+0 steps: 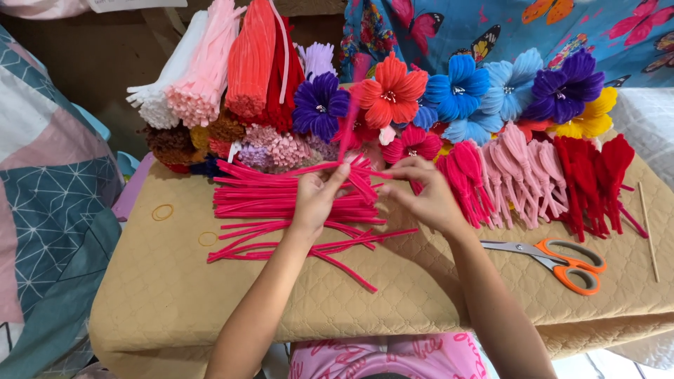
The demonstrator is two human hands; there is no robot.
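I see the left hand [317, 200] and right hand [421, 193], fingers pinched shut on one pink pipe cleaner [349, 123] rising between them. Many loose pink stems [281, 200] lie unworked just below the fingers on the counter [175, 295]; finished flowers [460, 88] sit beyond.

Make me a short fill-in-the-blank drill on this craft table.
1. Both hands, left hand and right hand, pinch a ____ pipe cleaner.
2. The scissors have ____ handles.
3. The scissors lie nearer the ____ hand.
4. Two rubber bands lie ____ of the loose pipe cleaners.

Missing words: pink; orange; right; left
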